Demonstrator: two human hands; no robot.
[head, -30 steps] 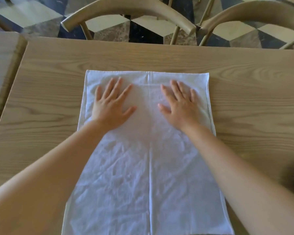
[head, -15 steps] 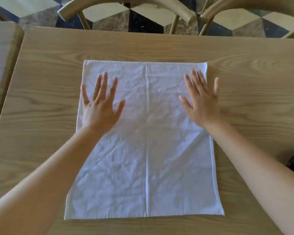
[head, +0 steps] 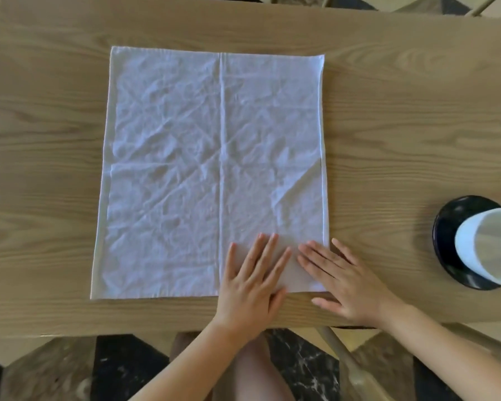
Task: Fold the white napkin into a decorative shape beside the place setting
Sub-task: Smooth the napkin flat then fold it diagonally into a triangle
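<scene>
- A napkin (head: 214, 169) lies flat at the centre of the worktop (head: 388, 125), one crease running from its far edge to its near edge.
- Both hands rest palm-down on the napkin's lower right corner, the left hand (head: 252, 287) just left of the right hand (head: 344, 285), which lies half on the worktop.
- At the right edge of the frame, well apart from the napkin, a cup (head: 488, 250) stands on a saucer (head: 451, 227).
- Floor (head: 122, 369) shows below the worktop's near edge.
</scene>
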